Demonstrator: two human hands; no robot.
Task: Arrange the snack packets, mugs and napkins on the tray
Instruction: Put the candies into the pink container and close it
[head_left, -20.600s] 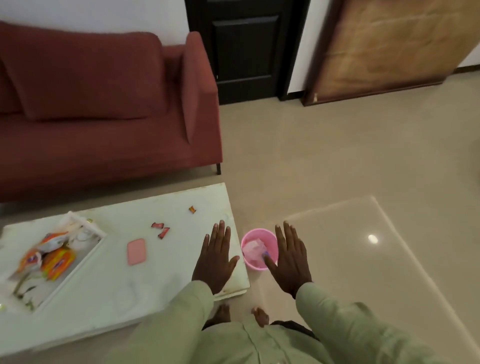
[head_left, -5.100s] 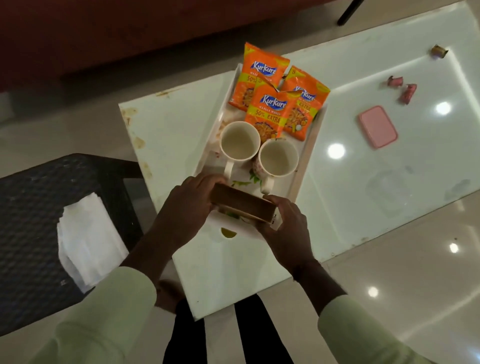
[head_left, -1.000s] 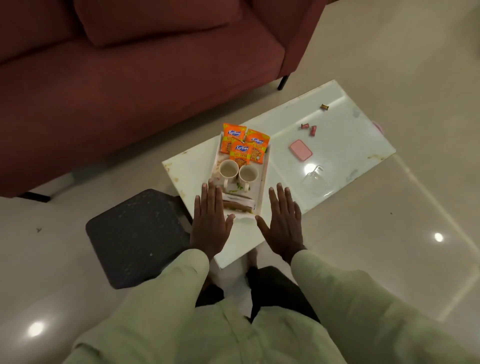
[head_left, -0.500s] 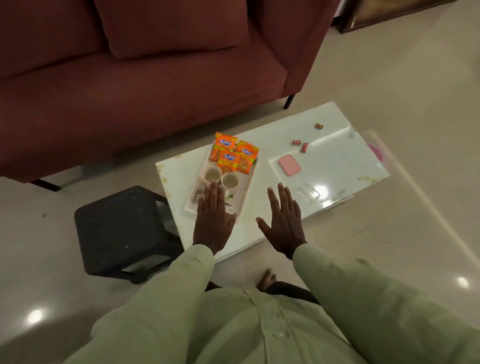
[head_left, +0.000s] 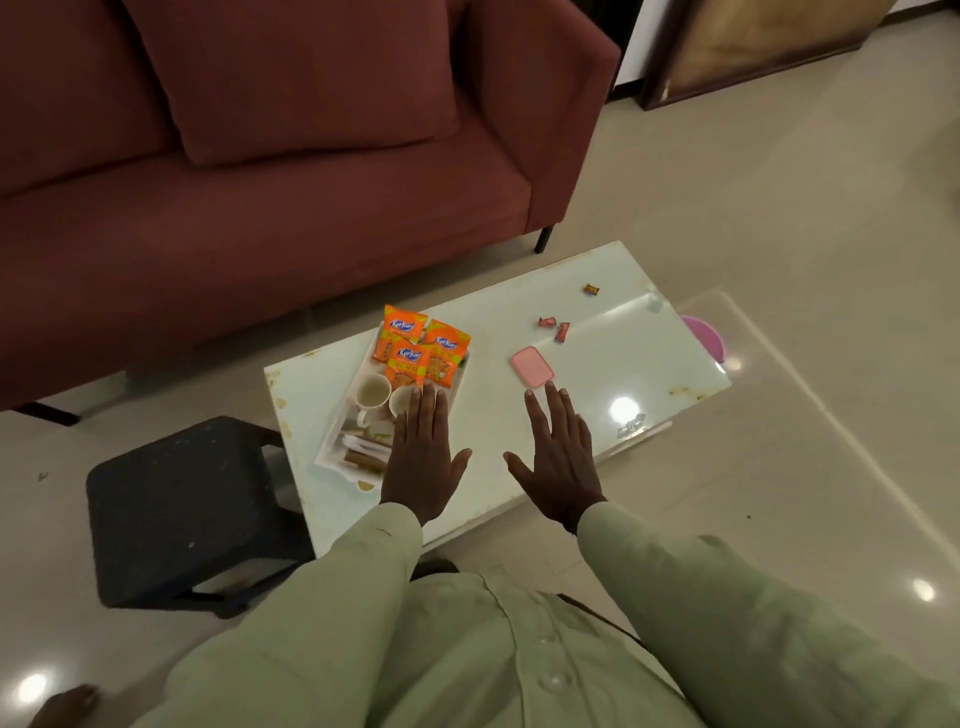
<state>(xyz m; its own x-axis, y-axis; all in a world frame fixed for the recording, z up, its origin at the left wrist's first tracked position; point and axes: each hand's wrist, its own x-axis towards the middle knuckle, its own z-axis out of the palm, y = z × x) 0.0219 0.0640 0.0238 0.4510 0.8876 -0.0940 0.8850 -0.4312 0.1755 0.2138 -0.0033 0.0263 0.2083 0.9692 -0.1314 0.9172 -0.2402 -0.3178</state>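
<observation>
From your head camera, you hold your left hand (head_left: 423, 457) and your right hand (head_left: 558, 457) flat with fingers spread and nothing in them above the white table (head_left: 597, 395), where the tray (head_left: 332, 441) carries three snack packets (head_left: 421, 353), two mugs (head_left: 374, 392) and napkins (head_left: 363, 447).

The only readable print is the brand "Kurkure", in white letters on a blue patch, on each of the three orange snack packets (head_left: 422, 349) lying overlapped at the far end of the tray (head_left: 332, 441), near the far left corner of the desk (head_left: 597, 374). On the front packet a line of yellow lettering sits below the brand, too small to make out. Nothing else carries legible text.
</observation>
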